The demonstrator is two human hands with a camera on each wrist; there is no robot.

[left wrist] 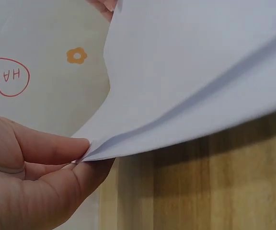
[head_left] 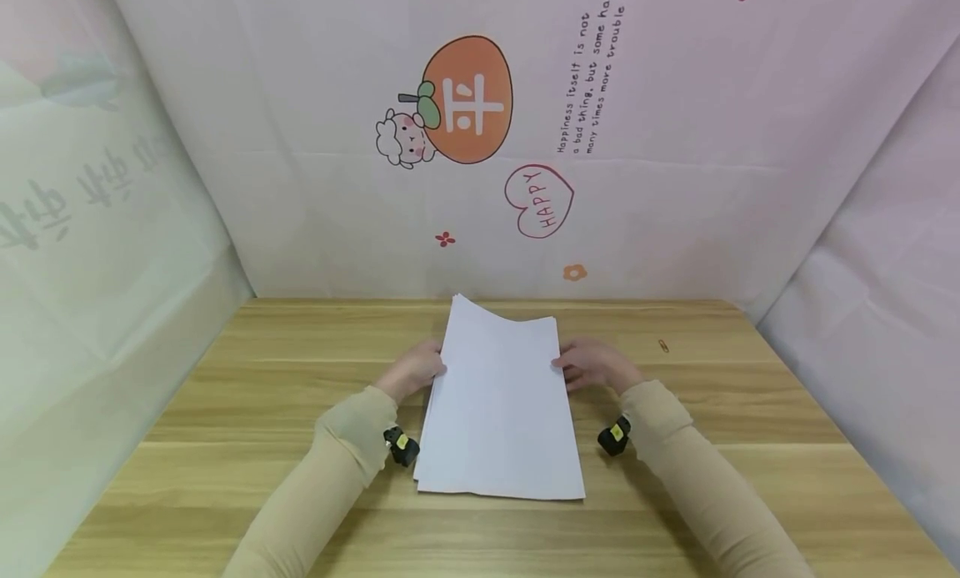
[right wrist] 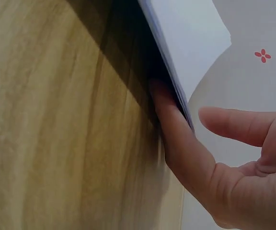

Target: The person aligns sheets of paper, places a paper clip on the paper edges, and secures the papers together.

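A small stack of white paper sheets (head_left: 498,394) is held raised over the wooden table, its far edge sagging between the corners. At its left edge my left hand (head_left: 416,368) pinches the sheets between thumb and fingers. The left wrist view shows that pinch closely, with the paper (left wrist: 186,62) parting into layers just beyond the left thumb (left wrist: 56,147). My right hand (head_left: 596,365) is at the opposite edge. In the right wrist view, its fingers (right wrist: 178,132) lie extended beneath the sheets, while the thumb (right wrist: 234,124) stands a little off the paper's edge.
A small paper clip (head_left: 663,345) lies on the wooden table (head_left: 285,403), to the far right of the paper. Printed white cloth (head_left: 337,228) rises behind the table and along both sides. Each wrist carries a small black camera (head_left: 402,447).
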